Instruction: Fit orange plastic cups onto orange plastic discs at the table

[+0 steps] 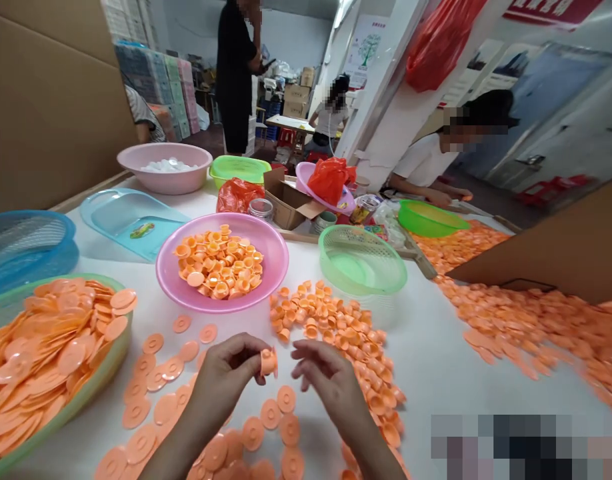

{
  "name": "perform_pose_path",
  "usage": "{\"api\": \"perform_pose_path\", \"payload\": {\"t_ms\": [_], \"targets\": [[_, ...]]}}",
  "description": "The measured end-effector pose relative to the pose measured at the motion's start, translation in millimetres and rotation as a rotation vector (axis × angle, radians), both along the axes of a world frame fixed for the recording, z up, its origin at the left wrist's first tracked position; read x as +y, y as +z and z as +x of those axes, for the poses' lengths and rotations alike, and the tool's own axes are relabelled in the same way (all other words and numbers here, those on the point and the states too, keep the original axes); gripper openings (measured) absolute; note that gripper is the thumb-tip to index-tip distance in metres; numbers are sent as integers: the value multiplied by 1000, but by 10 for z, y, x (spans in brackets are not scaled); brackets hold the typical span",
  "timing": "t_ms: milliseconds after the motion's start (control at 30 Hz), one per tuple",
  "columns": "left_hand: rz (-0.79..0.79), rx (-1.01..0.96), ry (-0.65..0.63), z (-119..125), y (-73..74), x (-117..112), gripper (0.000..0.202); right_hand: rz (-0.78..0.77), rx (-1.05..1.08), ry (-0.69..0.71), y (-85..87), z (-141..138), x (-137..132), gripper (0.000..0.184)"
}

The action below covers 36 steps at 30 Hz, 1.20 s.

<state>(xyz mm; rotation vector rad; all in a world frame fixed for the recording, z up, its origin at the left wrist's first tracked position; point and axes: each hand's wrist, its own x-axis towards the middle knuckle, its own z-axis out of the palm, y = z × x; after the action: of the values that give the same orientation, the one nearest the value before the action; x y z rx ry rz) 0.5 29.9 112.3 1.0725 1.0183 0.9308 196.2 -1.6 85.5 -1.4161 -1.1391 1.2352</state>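
Note:
Between its thumb and fingers, my left hand (235, 365) pinches a small orange plastic cup (269, 362) with a flared rim, tilted on its side. Just to the right, my right hand (326, 373) hangs apart from it, fingers spread and nothing in them. Flat orange discs (253, 432) with a raised ring lie scattered on the white table below and left of my hands. A loose heap of orange cups (346, 330) spreads behind and right of my right hand. Beyond my left hand stands a pink bowl (169, 287) holding more such cups.
At the left, a green basket (121, 373) is piled with orange discs, near blue baskets (31, 240). A pale green basket (386, 283) stands behind the cup heap. Cardboard (551, 240) leans over orange parts at right. A co-worker (426, 160) sits across; other people are farther back.

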Motion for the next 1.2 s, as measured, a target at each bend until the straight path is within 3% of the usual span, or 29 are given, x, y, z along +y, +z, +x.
{"api": "perform_pose_path", "payload": {"t_ms": [67, 133, 233, 367, 433, 500, 700, 767, 833, 933, 1033, 1133, 1200], "targets": [[171, 106, 19, 10, -17, -71, 8, -13, 166, 106, 206, -127, -62, 44], [327, 173, 14, 10, -51, -121, 13, -10, 199, 118, 325, -211, -98, 43], [357, 206, 10, 21, -92, -162, 11, 9, 176, 118, 374, -247, -125, 31], [62, 106, -12, 64, -106, -189, 10, 120, 162, 133, 352, -226, -149, 30], [12, 74, -32, 79, -109, -209, 13, 163, 155, 121, 329, -223, -162, 31], [91, 100, -17, 76, -117, -234, 12, 156, 186, 120, 295, -231, -172, 30], [673, 313, 64, 55, -205, -327, 13, 99, 310, 65, 151, -282, -201, 26], [711, 331, 66, 84, -253, -367, 14, 105, 285, 52, 111, -286, -206, 27], [628, 357, 64, 98, -271, -351, 11, 112, 220, 75, 68, -261, -200, 30], [406, 468, 192, -13, -156, -56, 7, 142, 4, 110, -52, -136, -150, 48], [265, 523, 536, -315, 143, 553, 22, 176, -339, -54, -271, 96, -42, 39], [334, 475, 731, -590, 425, 1041, 53, 155, -597, -256, -502, 335, 100, 24], [431, 586, 696, -608, 443, 1083, 52, 121, -683, -293, -607, 431, 185, 18]]}}
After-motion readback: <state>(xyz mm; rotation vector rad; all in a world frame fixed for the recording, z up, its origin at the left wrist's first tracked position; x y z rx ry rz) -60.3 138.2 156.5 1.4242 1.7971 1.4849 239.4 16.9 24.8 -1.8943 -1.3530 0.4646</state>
